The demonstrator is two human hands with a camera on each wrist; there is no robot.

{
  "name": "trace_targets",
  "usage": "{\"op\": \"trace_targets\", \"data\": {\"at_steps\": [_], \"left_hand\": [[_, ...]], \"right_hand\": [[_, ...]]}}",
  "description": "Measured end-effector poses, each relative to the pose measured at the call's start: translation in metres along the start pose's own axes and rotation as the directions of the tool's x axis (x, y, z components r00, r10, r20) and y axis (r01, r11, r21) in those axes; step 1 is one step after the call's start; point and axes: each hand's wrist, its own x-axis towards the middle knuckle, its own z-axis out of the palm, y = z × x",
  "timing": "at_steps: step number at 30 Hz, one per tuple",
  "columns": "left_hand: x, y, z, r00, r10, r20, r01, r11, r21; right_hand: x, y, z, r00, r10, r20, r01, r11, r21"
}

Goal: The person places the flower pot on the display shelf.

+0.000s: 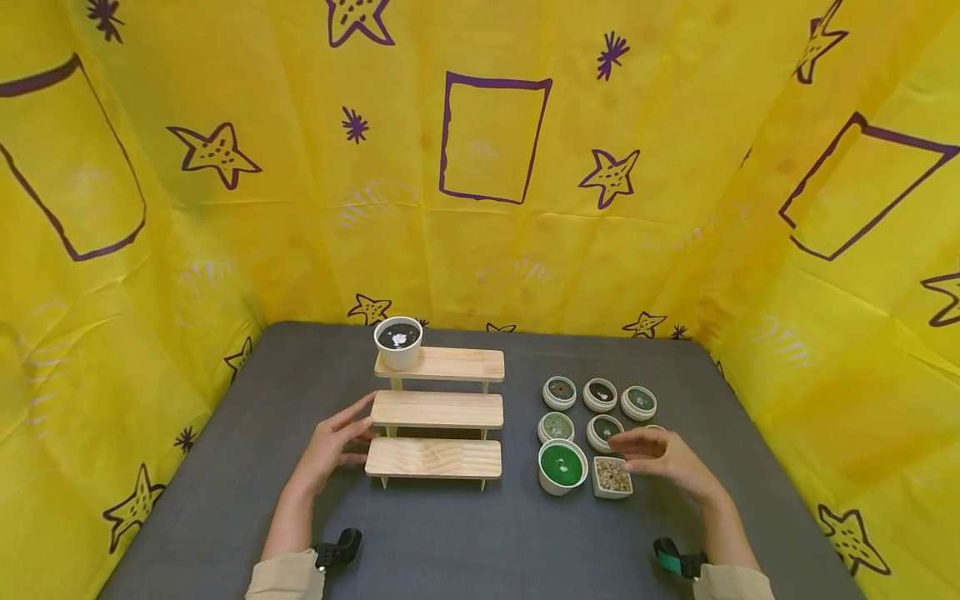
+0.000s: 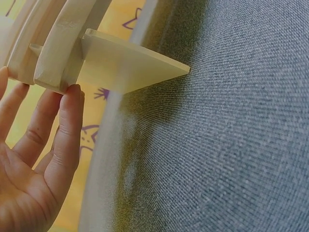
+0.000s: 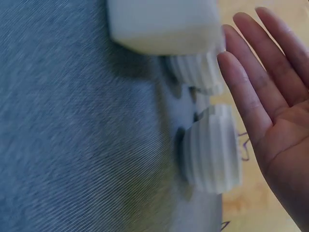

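Observation:
My left hand [image 1: 330, 446] is at the left side of a three-tier wooden display stand [image 1: 437, 409]. In the left wrist view, its extended fingertips touch the end of a wooden shelf [image 2: 58, 63]. A white cup [image 1: 400, 354] with dark content and a pale patch stands at the left end of the top tier. My right hand [image 1: 671, 467] hovers beside a square white pot [image 1: 612, 493] filled with small tan pebbles. Its fingers are extended and hold nothing; in the right wrist view, the square pot [image 3: 164, 29] sits close to the fingertips.
Left of the square pot stands a white cup [image 1: 562, 486] with bright green content. Behind are several small round ribbed pots [image 1: 558, 403] with green or dark content; one is partly hidden by the right hand. Yellow patterned cloth [image 1: 495, 267] surrounds the grey table [image 1: 480, 550].

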Motion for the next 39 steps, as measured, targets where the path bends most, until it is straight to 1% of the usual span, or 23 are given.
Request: {"op": "trace_targets", "data": {"at_steps": [3,7,11,17,23,31,35,39], "left_hand": [[0.001,0.0,0.0,1.0,0.002,0.004,-0.002,1.0,0.0],[0.001,-0.001,0.0,1.0,0.001,0.006,-0.001,1.0,-0.002],[0.001,-0.002,0.0,1.0,-0.002,0.003,0.002,1.0,-0.006],[0.002,-0.002,-0.001,1.0,-0.008,-0.007,0.008,1.0,-0.014],[0.001,-0.002,-0.001,1.0,-0.009,-0.01,0.009,1.0,-0.012],[0.002,0.001,0.0,1.0,-0.003,-0.01,0.003,1.0,-0.012],[0.001,0.001,0.0,1.0,-0.006,-0.007,0.006,1.0,-0.011],[0.001,0.0,0.0,1.0,-0.005,-0.003,0.005,1.0,-0.009]], "right_hand": [[-0.004,0.009,0.0,1.0,0.026,0.018,-0.026,1.0,0.009],[-0.007,0.018,0.0,0.997,0.046,0.061,-0.047,0.999,0.01],[-0.008,0.024,0.001,0.994,0.044,0.102,-0.048,0.998,0.033],[-0.008,0.031,0.001,0.988,0.026,0.15,-0.046,0.99,0.134],[-0.007,0.037,0.002,0.983,0.02,0.182,-0.048,0.987,0.151],[-0.006,0.039,0.003,0.98,0.025,0.199,-0.058,0.985,0.164],[-0.006,0.038,0.003,0.98,0.035,0.198,-0.065,0.987,0.146],[-0.006,0.037,0.003,0.979,0.065,0.191,-0.09,0.988,0.123]]}}
